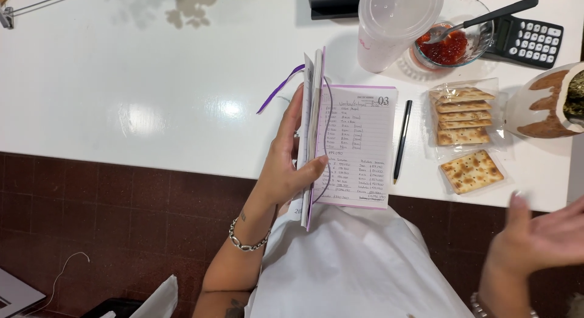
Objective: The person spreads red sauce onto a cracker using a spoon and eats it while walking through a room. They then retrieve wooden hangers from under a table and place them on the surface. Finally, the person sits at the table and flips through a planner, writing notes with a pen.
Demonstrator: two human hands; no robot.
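My left hand (286, 163) grips the upright stack of left-side pages of an open planner notebook (356, 145), thumb pressed on the page edges. The right page lies flat at the table's front edge, covered in handwriting. A purple ribbon bookmark (278, 88) trails out to the left. My right hand (538, 242) hovers off the table at the lower right, blurred, fingers apart and holding nothing. A black pen (402, 140) lies just right of the notebook.
Crackers in clear wrap (463, 116) and one loose cracker (472, 170) sit right of the pen. Behind stand a lidded plastic cup (395, 26), a glass bowl of red jam with a spoon (453, 41), a calculator (528, 41) and a brown-white vessel (547, 105). White table (121, 81).
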